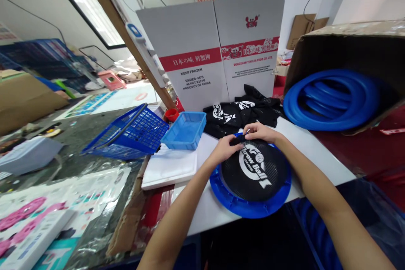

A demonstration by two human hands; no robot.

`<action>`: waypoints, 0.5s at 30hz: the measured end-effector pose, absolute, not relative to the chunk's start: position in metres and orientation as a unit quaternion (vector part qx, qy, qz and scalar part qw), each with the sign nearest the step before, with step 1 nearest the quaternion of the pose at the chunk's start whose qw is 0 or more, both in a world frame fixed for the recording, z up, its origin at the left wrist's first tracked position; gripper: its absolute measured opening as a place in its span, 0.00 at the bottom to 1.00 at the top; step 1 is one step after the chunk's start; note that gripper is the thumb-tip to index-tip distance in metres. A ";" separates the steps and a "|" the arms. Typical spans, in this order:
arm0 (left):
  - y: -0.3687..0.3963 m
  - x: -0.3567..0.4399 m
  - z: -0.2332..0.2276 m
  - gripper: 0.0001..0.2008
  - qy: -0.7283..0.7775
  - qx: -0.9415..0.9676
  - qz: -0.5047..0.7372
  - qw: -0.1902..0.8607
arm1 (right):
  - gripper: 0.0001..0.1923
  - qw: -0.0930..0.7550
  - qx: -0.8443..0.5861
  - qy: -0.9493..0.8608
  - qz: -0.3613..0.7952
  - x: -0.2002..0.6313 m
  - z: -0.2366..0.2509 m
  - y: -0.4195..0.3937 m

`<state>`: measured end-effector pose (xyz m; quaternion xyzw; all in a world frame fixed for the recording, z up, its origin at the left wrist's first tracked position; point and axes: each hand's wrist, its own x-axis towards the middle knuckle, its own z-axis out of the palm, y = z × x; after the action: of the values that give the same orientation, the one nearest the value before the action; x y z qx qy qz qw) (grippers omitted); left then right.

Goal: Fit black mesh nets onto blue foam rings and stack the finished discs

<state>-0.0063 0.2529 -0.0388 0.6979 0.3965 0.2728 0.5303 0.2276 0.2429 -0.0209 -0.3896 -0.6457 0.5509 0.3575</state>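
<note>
Both hands meet at the far rim of the disc (253, 173), which lies flat on the desk (316, 152) close to its near edge. I see a blue ring (243, 209) around the disc, with black mesh stretched inside and white lettering reading "Throw Ball". Left hand (225, 148) curls over the rim, fingers pinching the black fabric edge at the top. Right hand (261, 131) sits just beside it, fingers bent down onto the same edge; the fingertips nearly touch those of the left. Just beyond the hands, a heap of black printed fabric (240, 114) lies against an upright white carton (215, 50). Left of that heap, a small blue tray (184, 130) rests on a white slab (169, 166), with a tipped blue basket (129, 133) beside it. At the desk's far right corner, a brown box (348, 46) lies on its side holding stacked blue rings (332, 99).
</note>
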 end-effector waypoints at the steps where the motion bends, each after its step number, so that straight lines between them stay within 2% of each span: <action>1: 0.254 -0.007 -0.039 0.12 0.415 0.744 0.290 0.437 | 0.25 0.359 -0.393 -0.654 0.537 0.228 -0.024 0.245; 4: 0.251 -0.008 -0.037 0.16 0.376 0.854 0.278 0.230 | 0.26 0.360 -0.403 -0.686 0.487 0.230 -0.034 0.252; 7: 0.245 -0.007 -0.034 0.16 0.266 0.935 0.192 0.134 | 0.23 0.351 -0.424 -0.708 0.443 0.233 -0.040 0.256; 9: 0.243 -0.007 -0.033 0.17 0.238 0.954 0.137 0.118 | 0.18 0.321 -0.459 -0.747 0.358 0.234 -0.041 0.255; 12: 0.243 -0.009 -0.034 0.23 0.222 0.962 0.064 0.147 | 0.14 0.272 -0.507 -0.784 0.233 0.235 -0.039 0.254; 15: 0.238 -0.007 -0.037 0.33 0.216 0.960 0.024 0.178 | 0.11 0.256 -0.550 -0.772 0.188 0.238 -0.037 0.254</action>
<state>-0.0066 0.2383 -0.0368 0.9597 0.2163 0.0239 0.1779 0.2384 0.2535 -0.0366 -0.5500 -0.7724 0.1876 0.2563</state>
